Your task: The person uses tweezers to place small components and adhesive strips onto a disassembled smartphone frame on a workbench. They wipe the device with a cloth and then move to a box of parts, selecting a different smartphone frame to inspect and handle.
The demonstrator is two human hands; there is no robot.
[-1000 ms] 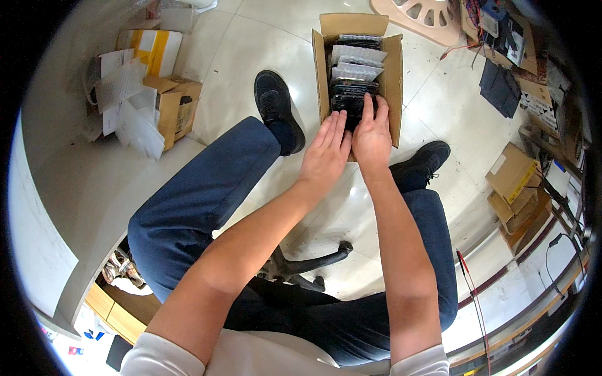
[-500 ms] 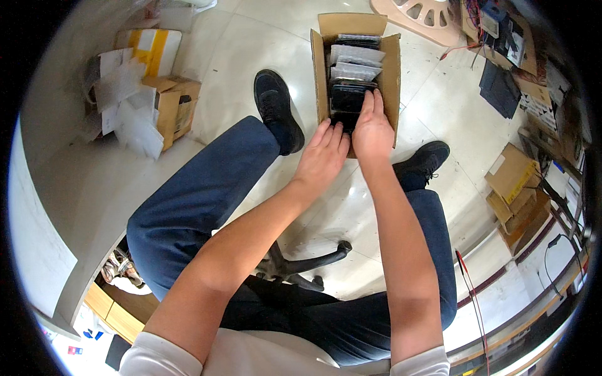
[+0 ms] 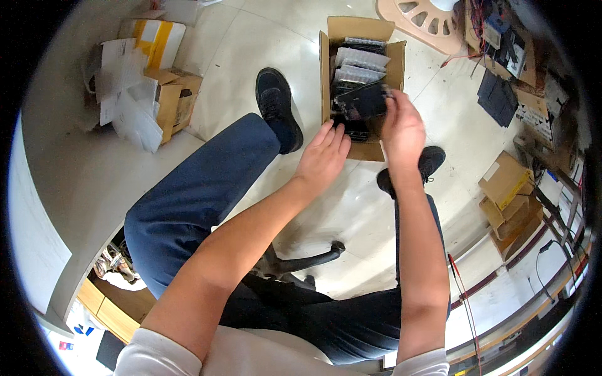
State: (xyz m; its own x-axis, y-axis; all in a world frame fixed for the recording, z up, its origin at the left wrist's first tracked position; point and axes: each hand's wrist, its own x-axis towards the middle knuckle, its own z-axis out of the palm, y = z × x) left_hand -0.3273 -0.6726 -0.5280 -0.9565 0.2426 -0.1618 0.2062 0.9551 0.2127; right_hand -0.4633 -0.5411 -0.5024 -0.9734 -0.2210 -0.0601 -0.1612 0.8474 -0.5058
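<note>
An open cardboard box point(image 3: 327, 75) stands on the floor between my shoes, packed with several flat black parts in clear bags point(image 3: 359, 61). My right hand point(image 3: 401, 128) holds one bagged black part point(image 3: 364, 102) lifted just above the box's near end. My left hand point(image 3: 323, 158) hovers open beside the box's near left corner, fingers spread and pointing at the box, holding nothing. I sit on a chair with my legs in blue trousers.
Opened cardboard boxes with white packing sheets point(image 3: 147, 94) lie at the left. More cardboard boxes point(image 3: 508, 188) sit at the right near cables. A beige slotted disc point(image 3: 426, 19) lies beyond the box. A chair base leg point(image 3: 310, 258) shows below my arms.
My right hand has pulled a bagged black part up out of the box. My left hand has drawn back from the box and opened.
</note>
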